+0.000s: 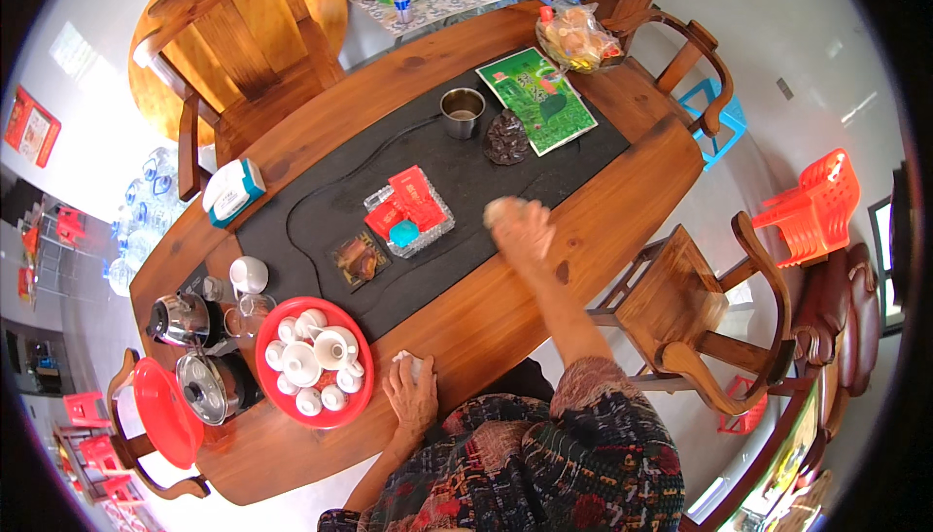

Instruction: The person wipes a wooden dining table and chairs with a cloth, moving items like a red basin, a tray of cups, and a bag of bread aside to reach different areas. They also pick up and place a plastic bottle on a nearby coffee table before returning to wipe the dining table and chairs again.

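My right hand (525, 233) reaches over the near edge of the black table inlay (437, 291). Its fingers close on a small pale beige wad (501, 209), whose kind I cannot make out. By the table's front edge, my left hand (412, 398) rests with curled fingers on a crumpled white tissue (412, 365). Left of that hand stands a red round tray (363, 404) of white teacups and a lidded teapot (301, 364). Beyond my right hand is a glass ashtray (431, 242) with red packets (418, 197) and a turquoise item on it.
A steel cup (462, 112), a dark carved figure (506, 137) and a green booklet (540, 102) lie at the far right. A kettle (183, 320), a glass-lidded pot (207, 388) and a tissue box (233, 192) stand at the left. Wooden chairs (671, 289) surround the table.
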### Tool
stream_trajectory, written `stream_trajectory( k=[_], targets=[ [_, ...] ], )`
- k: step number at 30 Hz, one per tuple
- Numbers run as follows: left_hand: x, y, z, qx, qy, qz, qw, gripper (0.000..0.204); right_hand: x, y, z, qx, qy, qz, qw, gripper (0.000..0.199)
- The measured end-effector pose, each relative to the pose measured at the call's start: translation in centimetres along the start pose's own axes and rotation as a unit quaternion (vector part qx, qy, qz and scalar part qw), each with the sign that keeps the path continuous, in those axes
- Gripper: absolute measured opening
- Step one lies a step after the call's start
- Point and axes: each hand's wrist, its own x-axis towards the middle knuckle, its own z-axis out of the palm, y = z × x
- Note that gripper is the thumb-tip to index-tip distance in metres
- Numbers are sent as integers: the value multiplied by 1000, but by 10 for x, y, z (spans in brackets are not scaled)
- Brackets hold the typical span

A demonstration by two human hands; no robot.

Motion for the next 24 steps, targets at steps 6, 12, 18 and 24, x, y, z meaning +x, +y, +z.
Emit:
stream_trajectory(
  k=[6,12,18,24],
  targets=[
    [32,13,12,-13,60,-86,994,48,-65,-24,-15,193,-28,-270,943,36],
    [59,31,21,37,42,-182,982,53,45,15,30,74,61,-95,991,23],
    [61,31,31,111,16,-210,971,61,81,-16,36,150,-63,-132,978,36],
    [60,27,33,150,-36,-213,965,70,90,54,20,173,-84,-270,943,27]
  ],
)
